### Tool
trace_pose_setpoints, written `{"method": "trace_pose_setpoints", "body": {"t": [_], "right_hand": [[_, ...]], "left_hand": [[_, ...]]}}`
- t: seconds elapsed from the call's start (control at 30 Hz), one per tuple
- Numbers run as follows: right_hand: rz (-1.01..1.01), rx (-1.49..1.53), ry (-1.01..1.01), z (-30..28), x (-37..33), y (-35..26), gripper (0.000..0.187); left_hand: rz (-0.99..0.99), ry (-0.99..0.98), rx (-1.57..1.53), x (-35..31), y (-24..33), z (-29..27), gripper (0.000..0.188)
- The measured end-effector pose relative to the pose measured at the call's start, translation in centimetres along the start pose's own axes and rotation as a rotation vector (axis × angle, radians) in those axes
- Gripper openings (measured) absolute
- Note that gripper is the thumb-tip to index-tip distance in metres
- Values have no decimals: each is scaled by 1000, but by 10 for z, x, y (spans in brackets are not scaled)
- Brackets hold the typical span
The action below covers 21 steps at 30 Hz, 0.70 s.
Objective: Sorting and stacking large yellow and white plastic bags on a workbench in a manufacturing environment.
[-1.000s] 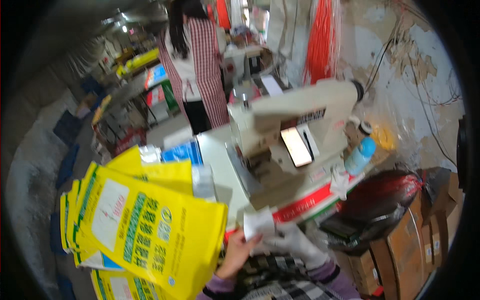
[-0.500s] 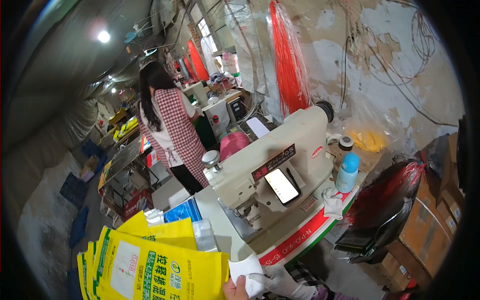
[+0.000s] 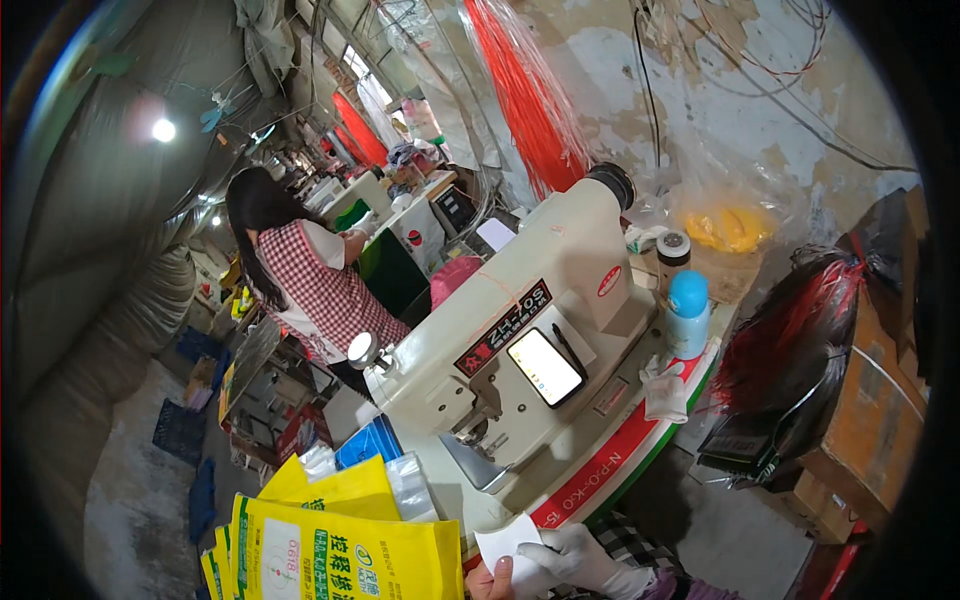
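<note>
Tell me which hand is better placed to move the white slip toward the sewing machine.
Probably the right hand: gloved, it touches the white slip just below the sewing machine. The left hand sits against the yellow bags.

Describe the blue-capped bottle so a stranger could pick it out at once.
Start at the big cream sewing machine in the middle of the picture. Just past its right end, on the white machine table, stands the bottle, upright. It is pale with a bright blue cap, unlike the smaller dark-lidded jar right behind it.
</note>
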State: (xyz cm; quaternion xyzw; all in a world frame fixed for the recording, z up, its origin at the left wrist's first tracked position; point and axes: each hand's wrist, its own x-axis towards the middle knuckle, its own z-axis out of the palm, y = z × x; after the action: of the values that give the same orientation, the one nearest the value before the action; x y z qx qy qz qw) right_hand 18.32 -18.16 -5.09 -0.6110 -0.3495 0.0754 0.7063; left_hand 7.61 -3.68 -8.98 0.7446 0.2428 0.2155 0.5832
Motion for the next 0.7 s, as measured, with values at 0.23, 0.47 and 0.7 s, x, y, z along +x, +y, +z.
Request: {"method": "trace_pose_setpoints", "body": {"t": [0.23,0.47,0.7], "right_hand": [[1,-181,-39,-4,-13,14,18],[99,-75,-11,1,-8,3,14],[49,-160,-21,5,-10,4,12]], "left_hand": [[7,-48,-7,0,-7,3,24],[7,-12,-99,-4,-2,6,22],[36,-30,-186,-10,3,3,19]]}}
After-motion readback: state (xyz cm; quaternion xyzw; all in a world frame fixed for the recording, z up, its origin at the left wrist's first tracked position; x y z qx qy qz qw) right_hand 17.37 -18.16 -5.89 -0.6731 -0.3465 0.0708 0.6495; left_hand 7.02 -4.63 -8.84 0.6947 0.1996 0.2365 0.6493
